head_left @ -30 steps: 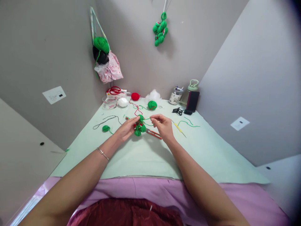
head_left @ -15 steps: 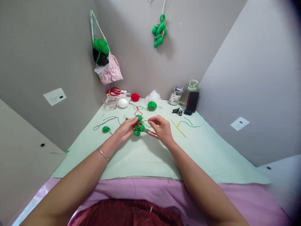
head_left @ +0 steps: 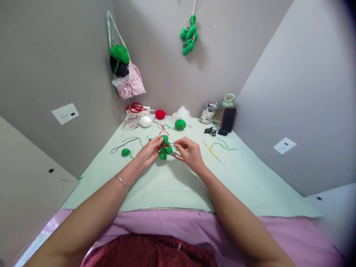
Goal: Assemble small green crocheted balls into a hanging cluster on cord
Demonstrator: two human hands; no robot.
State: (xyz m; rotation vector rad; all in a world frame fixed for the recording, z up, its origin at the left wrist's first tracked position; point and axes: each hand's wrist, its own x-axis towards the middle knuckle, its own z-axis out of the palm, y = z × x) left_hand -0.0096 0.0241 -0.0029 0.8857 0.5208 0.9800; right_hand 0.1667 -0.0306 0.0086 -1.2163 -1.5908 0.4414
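Note:
A bunch of small green crocheted balls [head_left: 168, 150] with bits of red and white sits in my left hand [head_left: 149, 152], thumb and fingers closed on it. My right hand [head_left: 189, 152] is just to its right, thumb and fingertips pinched on a strand of green yarn [head_left: 172, 145] that runs to the bunch. Whether a needle is also in that pinch is too small to tell. Under the right hand, scissors with orange-red handles [head_left: 177, 156] lie partly hidden. Farther right rests a yellow-handled crochet hook [head_left: 210, 150] beside loose green yarn [head_left: 224, 146].
Behind the hands are a red yarn ball [head_left: 160, 114], a green yarn ball [head_left: 180, 124], white stuffing [head_left: 181, 113] and a white ball [head_left: 145, 121]. A clear tub [head_left: 130, 122] stands left; a pen cup [head_left: 208, 114], bottle [head_left: 219, 115] and phone [head_left: 228, 119] stand right. A similar green bunch [head_left: 190, 37] hangs above.
My right hand has come slightly closer to the crocheted bunch, still pinching the green yarn. The left hand keeps its hold, and the view has shifted a little.

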